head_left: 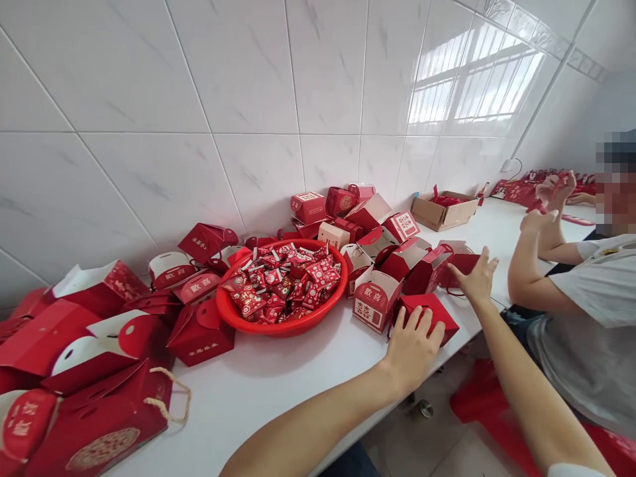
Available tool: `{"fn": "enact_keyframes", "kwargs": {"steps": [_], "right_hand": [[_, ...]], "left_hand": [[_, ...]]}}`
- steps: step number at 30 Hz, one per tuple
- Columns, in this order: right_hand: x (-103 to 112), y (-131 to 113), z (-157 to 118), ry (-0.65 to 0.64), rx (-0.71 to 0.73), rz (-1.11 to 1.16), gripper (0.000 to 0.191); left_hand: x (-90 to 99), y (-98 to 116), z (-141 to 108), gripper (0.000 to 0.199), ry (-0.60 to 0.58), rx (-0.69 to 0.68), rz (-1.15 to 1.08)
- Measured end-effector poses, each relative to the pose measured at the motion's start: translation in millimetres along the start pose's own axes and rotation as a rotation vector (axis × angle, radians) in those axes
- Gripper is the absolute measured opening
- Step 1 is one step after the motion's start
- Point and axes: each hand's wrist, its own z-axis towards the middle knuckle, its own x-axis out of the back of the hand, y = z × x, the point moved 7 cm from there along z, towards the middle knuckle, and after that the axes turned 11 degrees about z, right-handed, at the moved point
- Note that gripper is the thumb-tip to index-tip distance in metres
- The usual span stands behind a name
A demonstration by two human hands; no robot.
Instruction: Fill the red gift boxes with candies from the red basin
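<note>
Bare forearms come in from the lower edge, the left one [318, 417] crossing the front of the white table [248, 404], the right one [527, 384] extending past its edge. Left hand [412, 348]: fingers parted, slightly bent, laid over a plain red box [447, 321]. Right hand [477, 281]: raised, thumb and fingers wide apart, thumb near an open red box [460, 255]; cannot tell whether it touches.

Containers: red basin [283, 329], heaped with red wrapped sweets [283, 285]; brown carton [442, 217], open, holding red material [446, 199]; upright printed box [376, 305], top open, inside too little visible to read.

Counts: basin, 1; brown carton, 1; hands of the wearer, 2; co-worker [581, 291] at the right edge of the view, 1, holding up something red. Sweets overlap too heavily to count. Gift boxes on both sides of the basin number more than a dozen; exact figure obscured by stacking. Large box [109, 424] at lower left has a rope handle [186, 404].

Plain red box: angular, bright red, sits near the table's front edge, just beside the printed box; dark cord [390, 324] shows at its side. Its near face is partly covered by the fingers.
</note>
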Motion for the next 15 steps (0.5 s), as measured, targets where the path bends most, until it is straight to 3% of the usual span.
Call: {"fn": "enact_keyframes", "kwargs": {"steps": [4,7,10,12,15], "right_hand": [[14.7,-5.9,-33.9,0.12,-0.083,0.21,0.08],[25.9,-11.2,-71.6,0.127,-0.145,0.401,0.057],[39.1,-22.0,-112.7,0.1,-0.168,0.547,0.049],[43.0,-32.7,-137.6,0.044,-0.167,0.609,0.058],[35.9,-51.4,-165.7,-0.096,-0.154,0.583,0.101]], "left_hand": [[-4.1,-0.9,-9.2,0.059,0.145,-0.003,-0.1],[-0.5,-8.3,-27.1,0.058,0.253,0.035,-0.206],[10.6,-23.8,-56.1,0.049,0.341,0.069,-0.333],[18.0,-37.4,-78.2,0.043,0.395,0.097,-0.402],[20.0,-58.3,-104.8,0.035,0.427,0.196,-0.465]]}}
